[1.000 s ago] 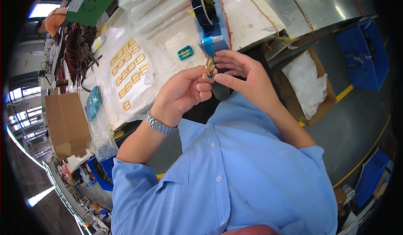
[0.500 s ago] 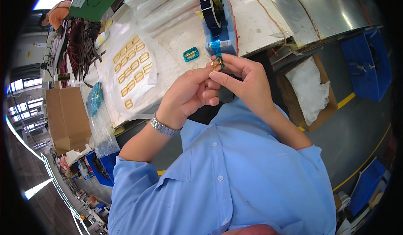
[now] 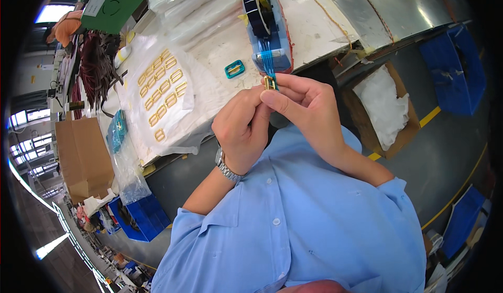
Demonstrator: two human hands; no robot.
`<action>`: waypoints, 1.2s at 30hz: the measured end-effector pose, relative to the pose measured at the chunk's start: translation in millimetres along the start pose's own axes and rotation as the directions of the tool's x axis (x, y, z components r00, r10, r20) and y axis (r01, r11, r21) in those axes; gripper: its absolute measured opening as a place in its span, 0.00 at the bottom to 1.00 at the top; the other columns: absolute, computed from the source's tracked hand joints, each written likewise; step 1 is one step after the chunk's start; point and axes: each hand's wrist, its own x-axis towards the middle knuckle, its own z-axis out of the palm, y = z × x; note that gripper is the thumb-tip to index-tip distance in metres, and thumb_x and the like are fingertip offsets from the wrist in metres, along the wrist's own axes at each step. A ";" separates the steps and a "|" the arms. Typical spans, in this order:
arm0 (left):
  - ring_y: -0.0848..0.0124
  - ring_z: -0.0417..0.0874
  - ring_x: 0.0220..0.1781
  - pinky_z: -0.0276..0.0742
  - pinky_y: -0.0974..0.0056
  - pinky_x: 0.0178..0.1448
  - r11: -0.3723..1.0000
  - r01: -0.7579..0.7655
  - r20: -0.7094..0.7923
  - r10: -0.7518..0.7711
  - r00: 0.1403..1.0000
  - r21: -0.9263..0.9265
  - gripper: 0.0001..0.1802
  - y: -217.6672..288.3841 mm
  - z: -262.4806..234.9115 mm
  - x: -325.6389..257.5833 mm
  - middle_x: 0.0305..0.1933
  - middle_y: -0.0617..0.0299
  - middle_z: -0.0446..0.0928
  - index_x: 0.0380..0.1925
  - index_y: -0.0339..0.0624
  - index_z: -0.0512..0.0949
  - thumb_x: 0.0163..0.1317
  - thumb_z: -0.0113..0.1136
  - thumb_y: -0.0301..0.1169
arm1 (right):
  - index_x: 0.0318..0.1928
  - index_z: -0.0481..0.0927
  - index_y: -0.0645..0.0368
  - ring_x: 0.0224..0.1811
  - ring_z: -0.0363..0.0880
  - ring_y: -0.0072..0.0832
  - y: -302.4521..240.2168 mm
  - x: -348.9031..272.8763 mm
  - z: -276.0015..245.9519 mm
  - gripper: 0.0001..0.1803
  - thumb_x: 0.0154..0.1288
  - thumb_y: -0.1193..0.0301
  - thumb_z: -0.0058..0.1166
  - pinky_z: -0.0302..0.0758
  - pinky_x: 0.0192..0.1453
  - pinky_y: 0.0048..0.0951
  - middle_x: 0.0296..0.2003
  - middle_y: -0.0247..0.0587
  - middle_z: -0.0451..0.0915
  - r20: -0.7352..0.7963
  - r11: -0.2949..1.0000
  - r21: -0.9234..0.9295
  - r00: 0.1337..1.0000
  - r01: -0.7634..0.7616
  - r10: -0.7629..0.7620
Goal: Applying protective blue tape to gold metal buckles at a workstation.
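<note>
**Gold buckle pinched at the tape strip**

From my remote seat I see the white-covered workbench (image 3: 314, 26) filling the upper half of the frame, its edge bending toward the right rim. On it, left of centre, lies a clear plastic sheet (image 3: 173, 109) carrying rows of gold buckles (image 3: 162, 91). At top centre stands the blue tape dispenser (image 3: 272, 31) with its dark roll, and just left of its base sits a single teal-wrapped buckle (image 3: 234, 69).

Below the dispenser, at the middle of the frame, both hands meet. My right hand (image 3: 309, 109) is closed in a pinch, thumb and forefinger gripping a small gold buckle (image 3: 270, 83) at its lower end. My left hand (image 3: 241, 130), wristwatch (image 3: 226, 168) showing, is curled with its fingertips pressed up against the same buckle from the left side; I cannot tell how much of the hold it shares.

A strip of blue tape (image 3: 269, 62) runs nearly straight down from the dispenser's cutter to the buckle, touching its top. So the buckle sits directly above the fingertips, just beside the dispenser front, its long axis roughly upright in the frame and in line with the strip. The right hand is the nearer of the two.
</note>
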 end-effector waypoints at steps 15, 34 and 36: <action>0.77 0.83 0.24 0.84 0.69 0.27 0.440 0.843 0.667 -0.531 0.523 -0.310 0.13 -31.0 -24.9 48.3 0.28 0.64 0.82 0.36 0.31 0.85 0.77 0.67 0.32 | 0.65 0.80 0.73 0.58 0.87 0.25 21.2 -2.2 -34.3 0.23 0.75 0.72 0.66 0.81 0.64 0.27 0.52 0.44 0.90 0.178 0.976 -0.105 0.962 -0.191 0.207; 0.81 0.77 0.21 0.74 0.72 0.25 0.766 0.643 0.507 -0.544 0.668 -0.026 0.17 -24.2 -36.0 74.7 0.24 0.67 0.80 0.32 0.33 0.85 0.75 0.69 0.37 | 0.65 0.83 0.69 0.51 0.89 0.20 14.9 27.9 -24.6 0.25 0.69 0.76 0.72 0.84 0.59 0.24 0.46 0.40 0.92 0.179 0.944 -0.305 0.981 0.127 -0.074; 0.81 0.78 0.22 0.75 0.72 0.26 0.791 0.610 0.464 -0.525 0.713 -0.042 0.16 -23.4 -37.6 70.5 0.25 0.67 0.80 0.34 0.32 0.85 0.76 0.68 0.36 | 0.57 0.88 0.68 0.42 0.91 0.18 14.2 27.4 -22.3 0.20 0.70 0.70 0.72 0.85 0.49 0.23 0.39 0.40 0.93 0.125 0.951 -0.261 0.983 0.163 -0.135</action>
